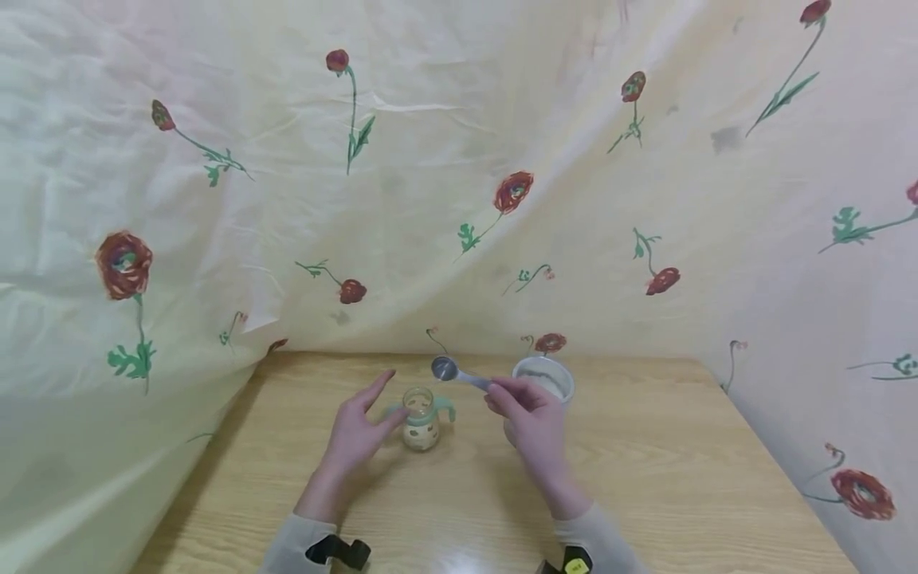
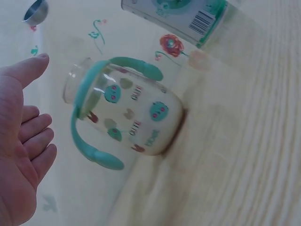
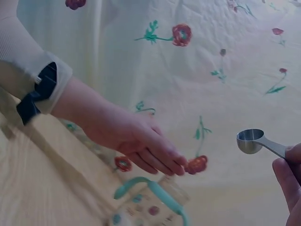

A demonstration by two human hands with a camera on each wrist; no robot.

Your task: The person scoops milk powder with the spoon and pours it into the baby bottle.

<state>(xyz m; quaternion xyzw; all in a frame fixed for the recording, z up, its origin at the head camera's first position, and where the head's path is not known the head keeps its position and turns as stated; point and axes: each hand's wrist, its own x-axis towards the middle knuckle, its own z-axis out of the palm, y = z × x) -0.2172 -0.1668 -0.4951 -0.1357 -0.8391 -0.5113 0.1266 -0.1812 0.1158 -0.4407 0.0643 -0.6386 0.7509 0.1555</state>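
A clear bottle (image 1: pixel 421 435) with two mint-green handles stands upright and lidless on the table. Printed cartoon faces cover its side in the left wrist view, and something pale shows inside it. My left hand (image 1: pixel 362 430) is beside the bottle with its thumb and fingers extended, gripping nothing. My right hand (image 1: pixel 534 426) pinches the handle of a metal measuring spoon (image 3: pixel 249 141) between thumb and fingers. The spoon's round bowl is held in the air, above and slightly right of the bottle in the head view. What the bowl contains cannot be made out.
Behind my right hand stands an open tin (image 2: pixel 174 16), white and green with a barcode; the hand partly hides it in the head view. A wooden table (image 1: pixel 667 478) lies beneath everything. Flower-printed cloth (image 1: pixel 430 215) hangs at the back and both sides.
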